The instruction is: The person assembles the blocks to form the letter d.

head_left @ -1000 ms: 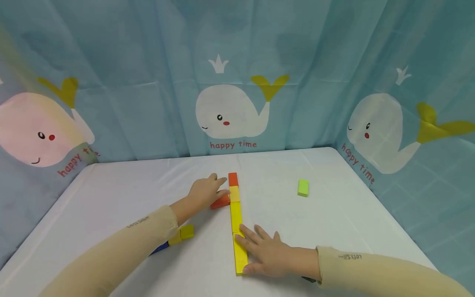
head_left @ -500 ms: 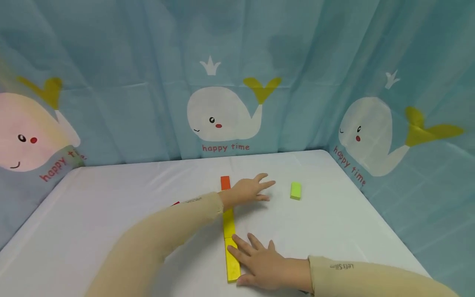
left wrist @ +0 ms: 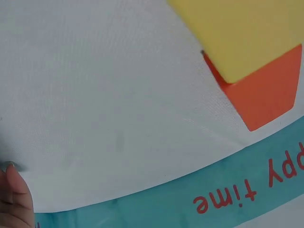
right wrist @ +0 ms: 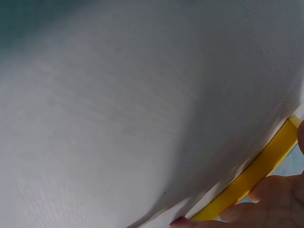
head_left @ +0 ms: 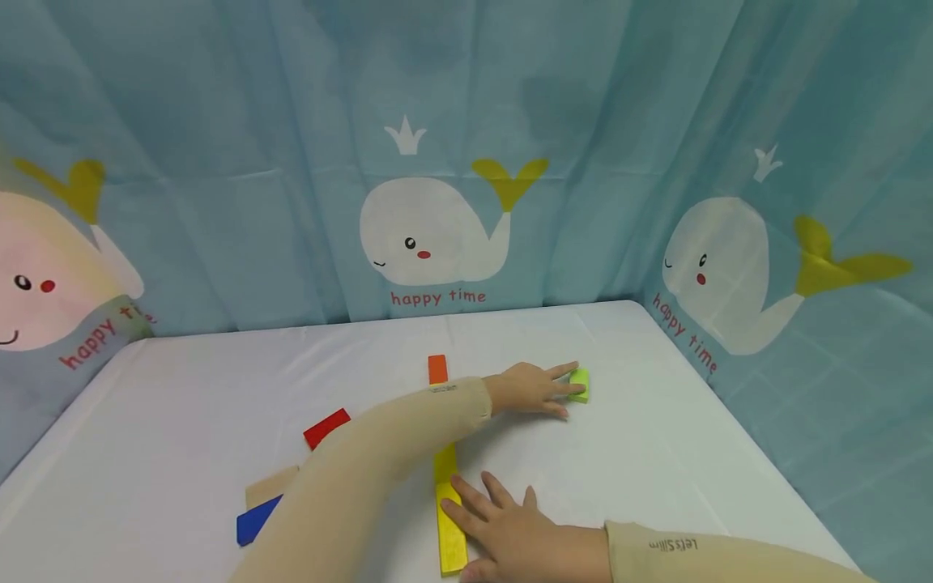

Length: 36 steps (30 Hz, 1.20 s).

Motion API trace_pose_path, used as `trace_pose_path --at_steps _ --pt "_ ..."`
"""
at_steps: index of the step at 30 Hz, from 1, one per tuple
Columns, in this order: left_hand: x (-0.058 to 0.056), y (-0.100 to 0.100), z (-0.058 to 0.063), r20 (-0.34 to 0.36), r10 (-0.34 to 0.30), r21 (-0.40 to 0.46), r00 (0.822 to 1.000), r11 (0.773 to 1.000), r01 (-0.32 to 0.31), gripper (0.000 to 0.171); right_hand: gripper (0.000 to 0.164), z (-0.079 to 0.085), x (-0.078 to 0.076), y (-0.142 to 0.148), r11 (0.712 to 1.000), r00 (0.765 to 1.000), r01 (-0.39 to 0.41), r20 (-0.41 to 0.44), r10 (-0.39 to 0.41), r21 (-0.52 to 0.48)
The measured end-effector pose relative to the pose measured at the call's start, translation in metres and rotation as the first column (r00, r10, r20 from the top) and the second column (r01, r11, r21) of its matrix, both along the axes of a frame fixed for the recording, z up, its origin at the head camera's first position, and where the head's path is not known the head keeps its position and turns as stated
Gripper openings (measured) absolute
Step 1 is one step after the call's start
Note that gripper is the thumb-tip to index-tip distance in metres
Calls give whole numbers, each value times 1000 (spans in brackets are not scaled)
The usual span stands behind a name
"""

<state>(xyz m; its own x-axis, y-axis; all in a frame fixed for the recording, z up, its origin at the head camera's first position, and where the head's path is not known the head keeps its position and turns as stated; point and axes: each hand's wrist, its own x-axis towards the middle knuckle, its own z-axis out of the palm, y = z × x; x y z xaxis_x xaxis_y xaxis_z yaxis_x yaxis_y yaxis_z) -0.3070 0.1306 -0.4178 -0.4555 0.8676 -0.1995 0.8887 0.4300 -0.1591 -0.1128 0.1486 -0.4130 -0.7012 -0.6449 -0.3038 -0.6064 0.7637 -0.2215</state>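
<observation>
One finger of my left hand (head_left: 528, 388) lies across the lime-green block (head_left: 581, 378), on the right side of the table (head_left: 656, 453); the hand is spread, gripping nothing, and whether I touch the block I cannot tell. My right hand (head_left: 519, 534) rests extended fingers on the nearest yellow block (head_left: 452, 544). I judge the step to be picking up the green one: thumb and fingers should next close on its sides. The left wrist view shows a pale yellow block (left wrist: 247, 35) overlapping the orange block (left wrist: 268, 95), which my sleeve (head_left: 394, 441) partly hides from the head camera.
</observation>
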Motion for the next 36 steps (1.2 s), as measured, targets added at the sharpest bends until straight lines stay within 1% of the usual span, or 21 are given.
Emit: trace_pose_path --at_steps 4,8,10,12,14,17,21,24,29,33,36 --pt "1 -1 -2 1 0 -22 1000 1000 0 64 76 -1 0 2 1000 1000 -4 -1 4 8" --pt "1 -8 0 -3 53 8 999 999 -53 63 76 -2 0 4 1000 1000 -16 -7 16 -4" --pt "-1 -10 1 -12 61 32 998 998 -61 65 76 -1 -1 5 1000 1000 -25 -12 25 -16" --pt "-4 -9 1 -13 53 53 998 997 -52 67 77 -1 -1 5 999 1000 -28 -8 28 -26" --pt "-8 -6 1 0 35 66 999 997 -35 68 77 -1 -1 4 999 1000 -26 -8 25 -25" --pt "-12 0 0 26 -3 65 1000 998 2 68 77 -1 -1 2 1000 1000 -15 5 15 -21" --pt "-15 7 0 74 -10 47 997 999 7 66 77 -3 -1 1 1000 1000 -7 3 7 -12" --pt "-14 6 3 104 10 37 995 999 -14 63 77 -3 1 -1 1000 1000 -10 -5 10 -8" --pt "-10 0 4 133 14 77 991 997 -25 60 77 -2 2 -3 1000 1000 -12 2 12 -3" --pt "-5 -7 9 111 26 109 993 993 -38 60 78 0 2 -3 1000 1000 5 19 -5 -9" --pt "1 -15 15 103 51 144 993 987 -66 60 77 4 3 -1 999 999 28 47 -27 -20"
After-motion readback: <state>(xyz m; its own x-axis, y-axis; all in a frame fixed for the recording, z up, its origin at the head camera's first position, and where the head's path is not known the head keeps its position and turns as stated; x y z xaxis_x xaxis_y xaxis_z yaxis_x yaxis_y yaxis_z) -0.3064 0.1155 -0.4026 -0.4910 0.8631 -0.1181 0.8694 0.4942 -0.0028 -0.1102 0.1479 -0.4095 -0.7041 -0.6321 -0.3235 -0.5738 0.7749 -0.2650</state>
